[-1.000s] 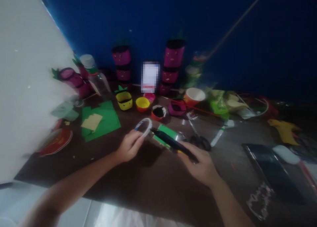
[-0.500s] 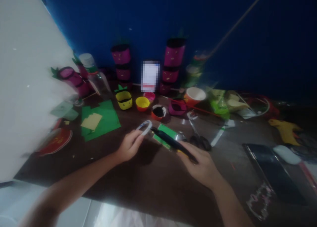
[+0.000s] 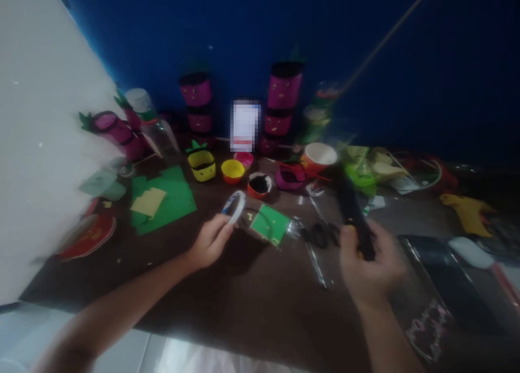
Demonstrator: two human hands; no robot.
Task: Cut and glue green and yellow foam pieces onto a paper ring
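Note:
My left hand [image 3: 212,239] pinches a thin white ring-shaped strip [image 3: 239,207] with blue on its inner side, held upright above the dark table. My right hand [image 3: 371,259] is wrapped around a long black tool [image 3: 351,202] with a yellow part near the thumb. The tool is blurred, so its exact kind is unclear; it points away from me, well to the right of the ring. Between the hands lie a green square piece [image 3: 271,224] and dark-handled scissors [image 3: 320,235].
Yellow, red and purple cut cups, such as the yellow cup [image 3: 202,167], line the back. A phone [image 3: 244,124] stands among purple stacked figures. Green sheets [image 3: 164,207] lie left; a yellow glue gun [image 3: 467,213] and a black tablet-like slab [image 3: 449,283] lie right.
My right hand has swung the black tool away from the ring, to the right, and turned it to point forward. My left hand stays nearly in place with the ring.

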